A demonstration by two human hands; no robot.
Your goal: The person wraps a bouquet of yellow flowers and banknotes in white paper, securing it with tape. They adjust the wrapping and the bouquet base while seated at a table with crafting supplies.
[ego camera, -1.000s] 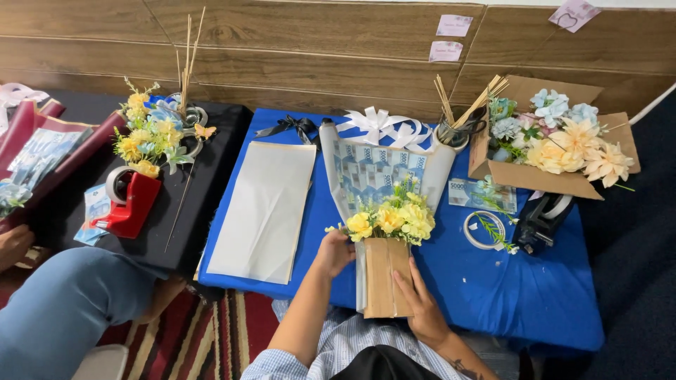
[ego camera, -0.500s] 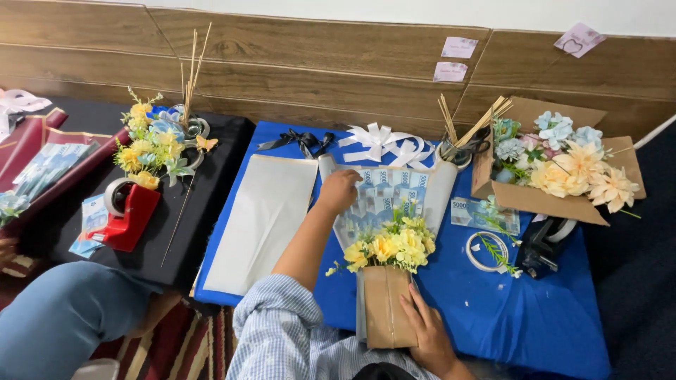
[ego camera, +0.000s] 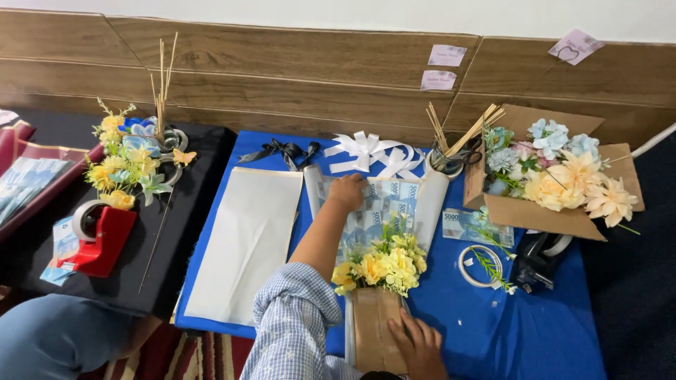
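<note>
Worktop (ego camera: pixel 542 338) is covered w/ blue cloth. On it are laid: a grey paper sheet (ego camera: pixel 246 243) at left, a black ribbon bow (ego camera: pixel 282 150) and white ribbon bows (ego camera: pixel 370 151) at the back, a yellow flower bouquet (ego camera: pixel 384 267) w/ brown wrap at centre, a cardboard box (ego camera: pixel 542 211) of flowers at right, and a tape ring (ego camera: pixel 477 266) beside a black tape dispenser (ego camera: pixel 539 260).

Left arm wore a light blue-and-white fine-checked cotton shirt sleeve (ego camera: pixel 296 320), pushed up and bunched at the elbow. Left hand (ego camera: pixel 346 191) and right hand (ego camera: pixel 421 345) were bare, ungloved.
</note>
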